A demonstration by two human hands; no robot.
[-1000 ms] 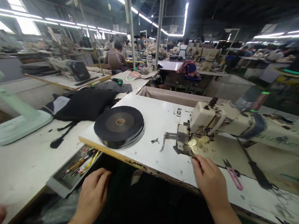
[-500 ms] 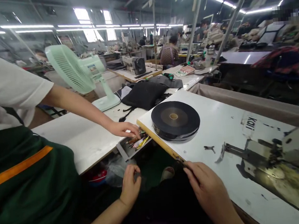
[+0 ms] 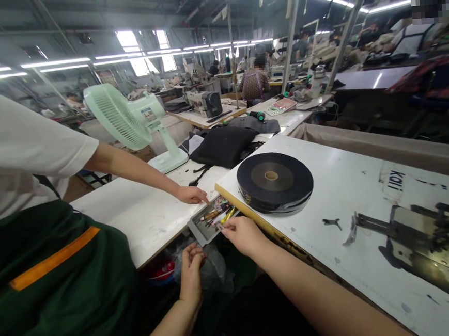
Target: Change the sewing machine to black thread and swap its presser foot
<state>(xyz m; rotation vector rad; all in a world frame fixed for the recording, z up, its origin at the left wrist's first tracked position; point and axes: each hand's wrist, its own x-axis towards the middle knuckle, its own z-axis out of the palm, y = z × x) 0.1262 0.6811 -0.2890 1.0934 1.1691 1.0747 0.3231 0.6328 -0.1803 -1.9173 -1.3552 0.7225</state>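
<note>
My right hand (image 3: 245, 234) reaches over the near side of a small grey drawer (image 3: 201, 236), with thumb and fingers pinched together. Something small may be at the fingertips, too small to name. In the drawer lie a wooden-handled tool (image 3: 211, 215), a yellow item (image 3: 228, 216) and other small tools. Just below the drawer's front, my left hand (image 3: 191, 268) is curled closed; what it holds, if anything, is hidden. A co-worker's hand (image 3: 193, 194) hovers at the drawer's far edge with a finger pointing down.
A large black tape roll (image 3: 274, 182) lies on the white table (image 3: 326, 180) to the right, before a sewing machine (image 3: 429, 255). A green fan (image 3: 127, 118) and black fabric (image 3: 222, 145) are on the left table. The co-worker's green apron (image 3: 70, 283) fills the left side.
My right hand has moved left from the table edge to the drawer. My left hand has stayed close below it. The co-worker's hand has drawn back from the drawer's contents. The view has shifted slightly.
</note>
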